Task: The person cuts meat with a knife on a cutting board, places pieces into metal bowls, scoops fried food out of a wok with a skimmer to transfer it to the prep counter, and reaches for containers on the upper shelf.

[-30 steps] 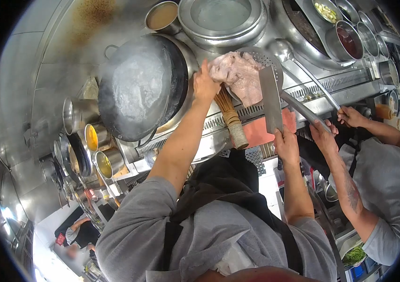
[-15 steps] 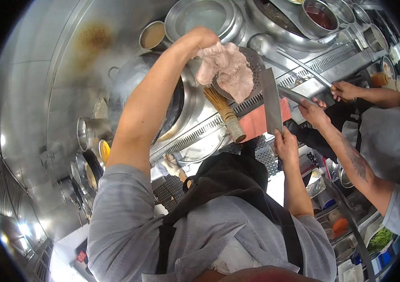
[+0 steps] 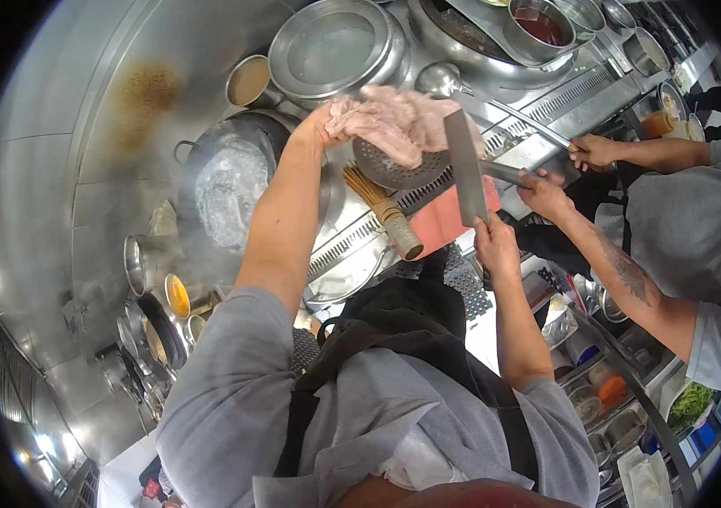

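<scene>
My left hand (image 3: pixel 323 129) grips one end of a floppy piece of pale pink meat (image 3: pixel 399 127), which stretches rightward over a perforated strainer (image 3: pixel 403 172). The meat's outline is a little blurred. In my right hand (image 3: pixel 496 241) is a cleaver (image 3: pixel 465 165), held by its handle with the broad blade pointing up the view. The blade's upper part overlaps the meat; whether they touch I cannot tell. Below the strainer lies a bamboo wok brush (image 3: pixel 394 224). A co-worker's hand (image 3: pixel 544 196) holds the strainer's handle.
A steaming wok (image 3: pixel 195 161) stands left of my forearm. Behind are a large lidded pot (image 3: pixel 335 51), a pot of brown liquid (image 3: pixel 250 82) and a pot of red sauce (image 3: pixel 543 27). The co-worker's other hand (image 3: pixel 593 152) holds a ladle (image 3: pixel 443 80). Shelves (image 3: pixel 632 406) stand at lower right.
The meat has swung from hanging downward to lying more sideways over the strainer. My left arm has moved, uncovering more of the wok. The whole view has shifted slightly.
</scene>
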`<state>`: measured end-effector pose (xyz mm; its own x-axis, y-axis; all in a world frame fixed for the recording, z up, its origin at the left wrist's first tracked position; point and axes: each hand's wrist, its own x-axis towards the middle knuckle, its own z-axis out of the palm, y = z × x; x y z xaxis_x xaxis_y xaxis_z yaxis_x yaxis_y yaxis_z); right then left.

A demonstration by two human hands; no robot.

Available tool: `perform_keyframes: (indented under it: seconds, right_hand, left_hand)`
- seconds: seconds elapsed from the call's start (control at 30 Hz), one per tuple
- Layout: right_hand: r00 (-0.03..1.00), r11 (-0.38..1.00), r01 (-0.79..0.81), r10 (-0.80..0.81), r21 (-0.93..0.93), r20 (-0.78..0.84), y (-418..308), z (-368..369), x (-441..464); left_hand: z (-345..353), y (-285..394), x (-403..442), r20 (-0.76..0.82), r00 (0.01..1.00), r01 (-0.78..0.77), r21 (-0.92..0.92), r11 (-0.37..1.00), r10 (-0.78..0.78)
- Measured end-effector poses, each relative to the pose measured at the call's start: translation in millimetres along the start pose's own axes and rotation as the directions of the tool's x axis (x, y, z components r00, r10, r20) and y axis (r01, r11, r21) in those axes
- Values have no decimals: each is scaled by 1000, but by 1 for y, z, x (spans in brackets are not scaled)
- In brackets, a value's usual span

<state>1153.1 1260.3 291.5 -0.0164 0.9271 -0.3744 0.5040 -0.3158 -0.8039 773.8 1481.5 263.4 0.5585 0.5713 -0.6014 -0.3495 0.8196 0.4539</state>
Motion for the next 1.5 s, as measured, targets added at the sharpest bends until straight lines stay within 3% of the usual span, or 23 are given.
perform_keyframes:
  seconds: [0.03,0.07,0.1,0.17,0.2,0.27,0.3,0.33,0.4,0.43,0.5,0.63,0.7,0.83,0.9,0.93,0.97,1.0,1.17,1.27,1.33,1.37,1.5]
  right_hand:
    - [1000,999,0,2,-44,26,-7,-1,1]
    - [999,999,-9,11,-52,31,-10,1,1]
    - [998,997,17,-13,-74,58,-12,4,2]
    - [994,997,20,-11,-81,111,-16,9,5]
    - [993,997,13,-3,-80,120,-14,14,6]
    - [987,1000,-15,19,-24,160,-13,23,7]
    - [985,1000,-6,6,3,172,-15,25,6]
    - [983,1000,-12,11,0,185,-20,26,4]
    - [951,981,-171,140,91,276,-28,28,5]
    - [950,982,-170,140,88,278,-27,29,7]
    - [956,978,-170,133,122,261,-22,34,6]
    - [955,984,-160,134,79,265,-20,30,7]
    - [959,984,-167,147,63,242,-26,24,4]
    - [979,997,-66,60,27,195,-5,20,1]
    - [979,997,-67,61,24,193,-5,16,-1]
    - [979,997,-68,60,30,196,-7,14,-1]
    - [978,999,-49,48,2,204,-10,12,0]
    - [977,999,-30,35,-27,212,-12,11,2]
    - [966,995,61,-41,-74,256,-21,19,16]
    - [946,952,254,-208,-172,249,-37,25,26]
    - [922,937,306,-248,-170,296,-47,31,37]
    - [920,933,312,-250,-179,303,-52,32,40]
    - [904,900,356,-263,-252,338,-57,35,46]
  left_hand:
    - [8,-6,0,-240,971,39,159,987,0]
    - [-19,-17,14,-239,971,44,147,988,-8]
    - [-45,-29,30,-460,885,-32,84,996,67]
    - [-6,-34,12,-708,693,-95,97,991,136]
    - [6,-36,7,-714,689,-89,90,992,126]
    - [16,-44,2,-770,440,-390,300,871,462]
    - [19,-59,-6,-746,423,-551,240,799,515]
    - [11,-82,-11,-755,418,-547,235,804,505]
    - [-12,-129,-10,-617,234,-161,738,655,752]
    - [-1,-141,-9,-619,232,-162,736,657,750]
    - [31,-159,-2,-575,276,343,807,480,770]
    - [60,-136,32,-615,301,507,750,424,729]
    - [59,-134,39,-724,233,637,618,461,649]
    - [55,-99,6,-710,370,602,674,428,599]
    - [29,-80,-3,-596,559,627,759,177,577]
    - [17,-79,-13,-598,556,632,755,173,578]
    - [7,-79,-22,-617,627,370,773,516,475]
    - [-1,-80,-27,-584,712,71,613,787,390]
    - [-3,-94,-37,-633,676,24,531,847,378]
    - [1,-109,-42,-650,584,48,625,779,486]
    - [4,-117,-44,-602,438,311,798,516,667]
    - [4,-121,-44,-574,432,332,818,470,696]
    - [16,-122,-47,-593,421,319,805,499,687]
